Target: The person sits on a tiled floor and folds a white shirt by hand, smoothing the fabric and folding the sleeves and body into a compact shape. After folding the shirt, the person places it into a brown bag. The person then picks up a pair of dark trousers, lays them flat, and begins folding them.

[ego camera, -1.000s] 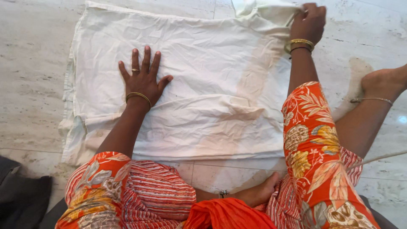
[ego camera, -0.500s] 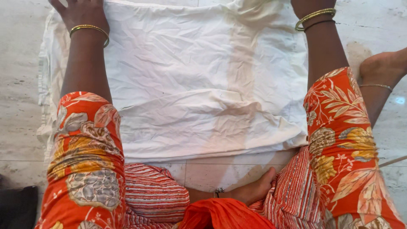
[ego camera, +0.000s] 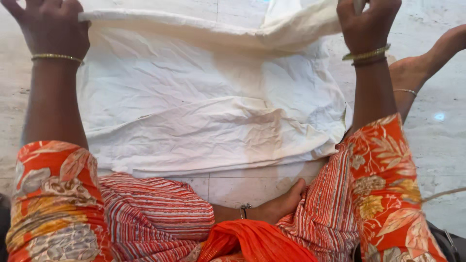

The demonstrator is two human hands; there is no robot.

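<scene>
The pale marble floor (ego camera: 439, 145) takes up most of the room's view, and spread across it, from about nine o'clock to three o'clock ahead of the seated person, lies a big creased white garment (ego camera: 208, 111). Its near part lies flat on the floor just past the person's crossed legs; its far edge, up at twelve o'clock, is raised off the floor and stretched between both hands.

At eleven o'clock the left hand (ego camera: 51, 26) has its fingers (ego camera: 73, 9) curled and pinching that far edge. At one o'clock the right hand (ego camera: 366, 24) grips the other end the same way, fingers closed over a bunched fold of cloth. Gold bangles (ego camera: 366, 53) sit on the wrists.

I would judge this the folding step, the far edge gathered for bringing over. The next move, as I see it, calls for drawing both ends evenly toward six o'clock and laying the edge square on the near hem.
</scene>
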